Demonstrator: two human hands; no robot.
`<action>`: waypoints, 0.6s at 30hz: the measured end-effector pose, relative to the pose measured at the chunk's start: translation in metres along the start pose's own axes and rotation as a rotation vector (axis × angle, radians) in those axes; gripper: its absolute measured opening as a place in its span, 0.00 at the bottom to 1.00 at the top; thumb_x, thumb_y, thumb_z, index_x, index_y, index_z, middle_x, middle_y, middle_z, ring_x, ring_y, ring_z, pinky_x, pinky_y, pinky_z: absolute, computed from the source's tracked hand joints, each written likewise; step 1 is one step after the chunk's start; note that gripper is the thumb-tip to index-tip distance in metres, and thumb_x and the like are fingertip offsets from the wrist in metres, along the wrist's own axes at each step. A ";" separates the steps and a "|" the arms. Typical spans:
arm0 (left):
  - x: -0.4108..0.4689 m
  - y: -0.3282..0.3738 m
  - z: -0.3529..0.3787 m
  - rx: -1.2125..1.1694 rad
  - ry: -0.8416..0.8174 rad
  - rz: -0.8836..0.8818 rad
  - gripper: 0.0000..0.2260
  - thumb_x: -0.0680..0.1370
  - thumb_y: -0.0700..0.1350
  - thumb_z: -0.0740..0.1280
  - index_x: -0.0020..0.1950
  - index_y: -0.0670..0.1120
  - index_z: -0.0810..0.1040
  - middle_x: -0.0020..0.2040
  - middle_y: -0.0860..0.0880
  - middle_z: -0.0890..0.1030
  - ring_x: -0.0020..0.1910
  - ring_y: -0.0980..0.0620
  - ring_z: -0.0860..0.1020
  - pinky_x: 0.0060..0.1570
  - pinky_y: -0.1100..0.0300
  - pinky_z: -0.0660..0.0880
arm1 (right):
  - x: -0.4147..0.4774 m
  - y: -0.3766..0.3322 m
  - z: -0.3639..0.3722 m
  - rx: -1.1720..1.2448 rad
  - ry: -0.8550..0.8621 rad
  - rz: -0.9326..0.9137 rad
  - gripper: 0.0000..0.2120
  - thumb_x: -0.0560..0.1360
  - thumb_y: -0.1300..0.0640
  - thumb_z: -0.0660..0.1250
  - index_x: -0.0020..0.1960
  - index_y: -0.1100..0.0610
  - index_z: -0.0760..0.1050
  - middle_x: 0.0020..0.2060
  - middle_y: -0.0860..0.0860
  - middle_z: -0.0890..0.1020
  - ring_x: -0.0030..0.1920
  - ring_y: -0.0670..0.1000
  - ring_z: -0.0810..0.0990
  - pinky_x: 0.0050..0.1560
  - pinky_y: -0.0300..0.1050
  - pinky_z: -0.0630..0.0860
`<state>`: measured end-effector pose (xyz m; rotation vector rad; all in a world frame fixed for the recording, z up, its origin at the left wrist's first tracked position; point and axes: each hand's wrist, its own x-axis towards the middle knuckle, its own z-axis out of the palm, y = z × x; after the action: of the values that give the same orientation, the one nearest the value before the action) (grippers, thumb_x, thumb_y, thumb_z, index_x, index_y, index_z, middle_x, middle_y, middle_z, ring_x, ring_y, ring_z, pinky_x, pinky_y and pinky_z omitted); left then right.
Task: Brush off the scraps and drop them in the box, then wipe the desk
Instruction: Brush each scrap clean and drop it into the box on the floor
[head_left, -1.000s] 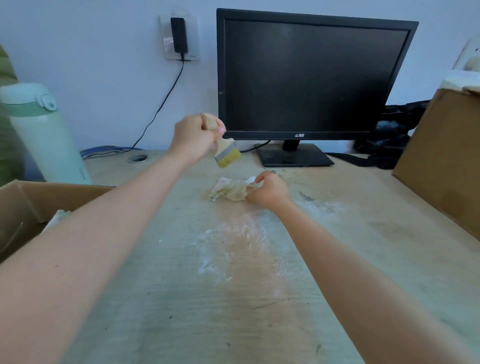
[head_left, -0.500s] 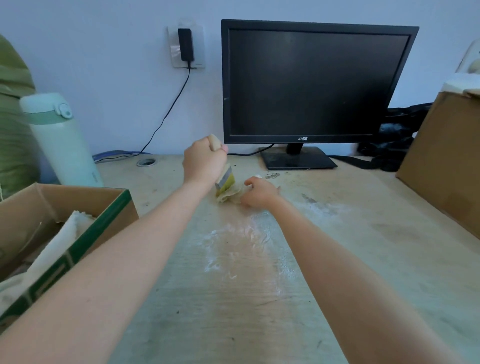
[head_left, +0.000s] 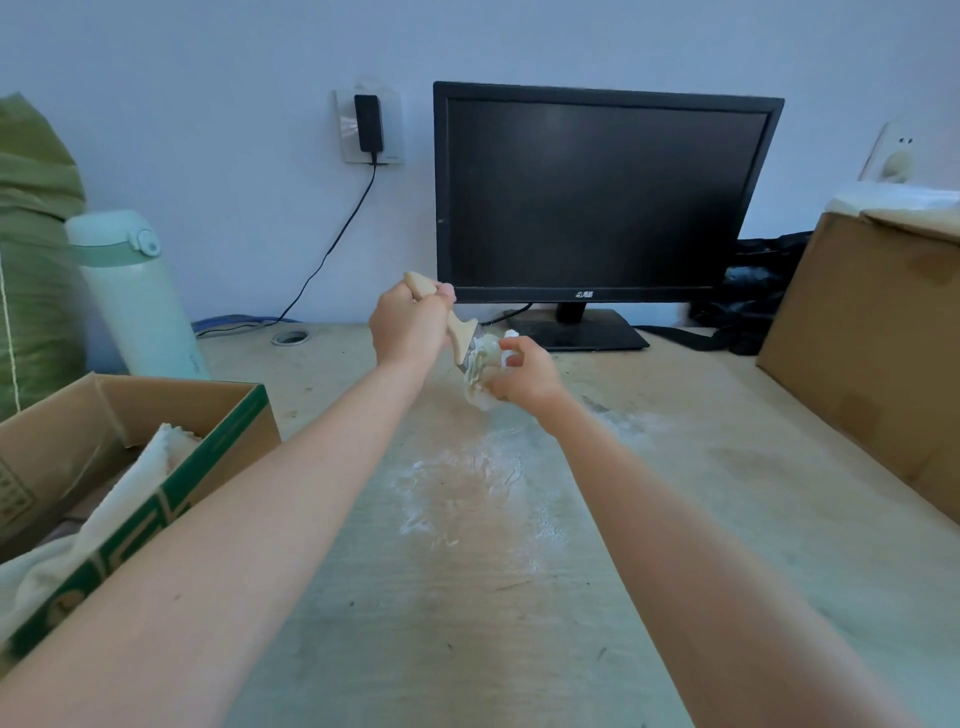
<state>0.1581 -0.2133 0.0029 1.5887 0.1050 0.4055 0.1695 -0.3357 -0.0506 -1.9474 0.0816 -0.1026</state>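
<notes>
**Brush meets scraps above the desk**

From my remote seat, the wooden desk fills most of the view. A dark monitor stands at its far edge against the wall. A large closed carton sits on the right side of the desk. On the left is the open box with the green-printed rim, and a white cloth lies inside it. Behind that box I see a green sack and a pale mint bottle standing upright.

Both bare arms reach out to the middle of the desk, in front of the monitor's base. The left hand has its fingers curled tight round the wooden handle of the brush, with the handle end poking out above the fist and the head angled down to the right. The right hand pinches a pale wad of scraps between thumb and bent fingers. The wad is held off the desk and touches the brush head (the bristles are mostly hidden behind it). It is well apart from the open box.

A smear of white powder lies on the desk between the forearms.
</notes>
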 end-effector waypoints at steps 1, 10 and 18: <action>-0.004 0.003 0.002 -0.009 -0.006 0.000 0.09 0.75 0.43 0.65 0.35 0.52 0.75 0.42 0.48 0.79 0.50 0.43 0.81 0.52 0.50 0.80 | -0.004 -0.002 -0.004 0.002 0.008 0.005 0.24 0.72 0.66 0.65 0.67 0.58 0.67 0.47 0.51 0.71 0.49 0.53 0.75 0.59 0.55 0.77; -0.055 0.040 0.018 -0.045 -0.076 0.023 0.03 0.76 0.43 0.65 0.43 0.47 0.77 0.46 0.46 0.79 0.51 0.44 0.81 0.49 0.53 0.80 | -0.055 -0.016 -0.056 0.036 0.080 0.035 0.25 0.72 0.67 0.66 0.67 0.57 0.67 0.51 0.54 0.71 0.35 0.48 0.74 0.50 0.45 0.77; -0.118 0.054 0.048 -0.131 -0.157 0.004 0.04 0.74 0.39 0.64 0.47 0.44 0.78 0.48 0.44 0.80 0.50 0.43 0.81 0.38 0.60 0.79 | -0.113 -0.008 -0.110 -0.039 0.178 0.043 0.28 0.71 0.69 0.65 0.69 0.58 0.65 0.61 0.52 0.71 0.47 0.52 0.76 0.29 0.32 0.71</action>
<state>0.0541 -0.2989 0.0326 1.4860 -0.0439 0.2834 0.0450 -0.4227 -0.0068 -1.9705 0.2450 -0.2472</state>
